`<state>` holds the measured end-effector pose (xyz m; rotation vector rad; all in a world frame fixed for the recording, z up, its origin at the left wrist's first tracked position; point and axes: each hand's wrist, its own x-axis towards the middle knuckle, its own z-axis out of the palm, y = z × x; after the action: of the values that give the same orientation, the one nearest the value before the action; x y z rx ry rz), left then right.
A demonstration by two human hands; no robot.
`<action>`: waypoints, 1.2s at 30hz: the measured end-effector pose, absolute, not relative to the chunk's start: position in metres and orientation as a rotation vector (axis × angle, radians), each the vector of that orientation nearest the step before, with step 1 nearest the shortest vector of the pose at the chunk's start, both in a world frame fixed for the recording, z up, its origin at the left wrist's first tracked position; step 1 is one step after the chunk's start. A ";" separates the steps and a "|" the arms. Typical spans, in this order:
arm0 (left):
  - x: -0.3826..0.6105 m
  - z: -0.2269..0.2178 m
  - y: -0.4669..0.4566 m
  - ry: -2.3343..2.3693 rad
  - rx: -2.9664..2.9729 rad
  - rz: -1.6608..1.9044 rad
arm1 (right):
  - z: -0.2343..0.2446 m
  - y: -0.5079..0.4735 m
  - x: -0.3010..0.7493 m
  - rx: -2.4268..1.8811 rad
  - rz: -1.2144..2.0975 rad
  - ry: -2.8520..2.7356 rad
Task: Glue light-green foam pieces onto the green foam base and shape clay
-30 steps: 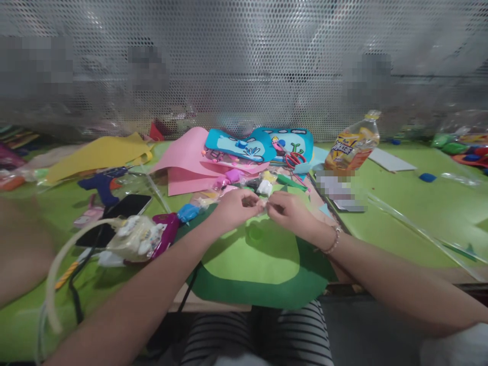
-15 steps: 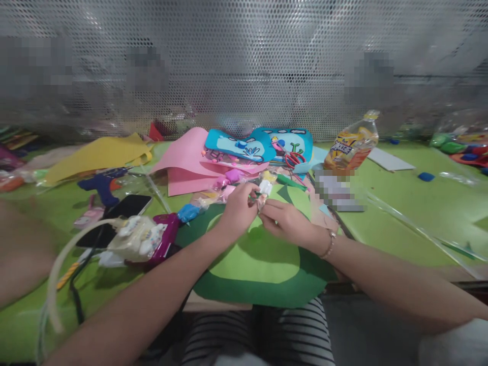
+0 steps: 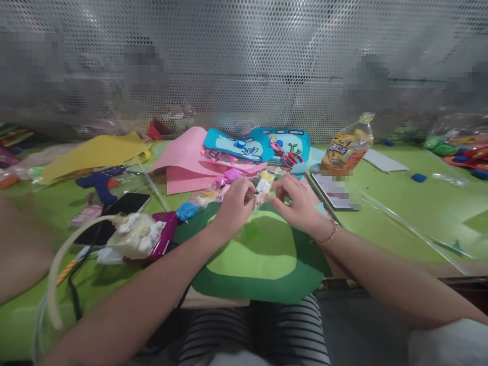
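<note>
My left hand and my right hand meet above a dark green felt sheet with a light green felt shape on top. Both hands pinch a small clear packet with little coloured pieces inside; the fingers are closed on it. A bracelet sits on my right wrist. Just beyond the hands lie more small packets with pink and blue bits.
Pink and yellow felt sheets, blue printed felt pieces, red scissors, a plastic bottle, a blue glue gun, a black phone, a headband with white trim. A perforated metal screen stands behind. Another person's arm is at the left.
Both hands have shifted slightly farther from me while working the small packet; my right hand rose and turned, its fingers now on top of the packet.
</note>
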<state>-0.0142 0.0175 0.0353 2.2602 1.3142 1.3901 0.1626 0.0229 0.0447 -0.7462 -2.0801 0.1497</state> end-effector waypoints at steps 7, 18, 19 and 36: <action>-0.017 0.038 0.018 1.387 2.121 1.287 | 0.047 0.026 0.160 -0.740 0.438 -2.166; -0.014 0.046 0.007 1.272 2.302 1.326 | 0.041 0.026 0.157 -0.848 0.368 -1.999; -0.015 0.046 0.006 1.282 2.308 1.317 | 0.042 0.025 0.157 -0.843 0.355 -2.001; -0.015 0.045 0.012 1.249 1.810 1.221 | 0.034 0.026 0.158 -0.539 -0.003 -2.179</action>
<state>-0.0147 0.0124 0.0450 1.8100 1.2486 1.2206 0.1584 0.0259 0.0340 -0.5387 -2.1788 -0.0033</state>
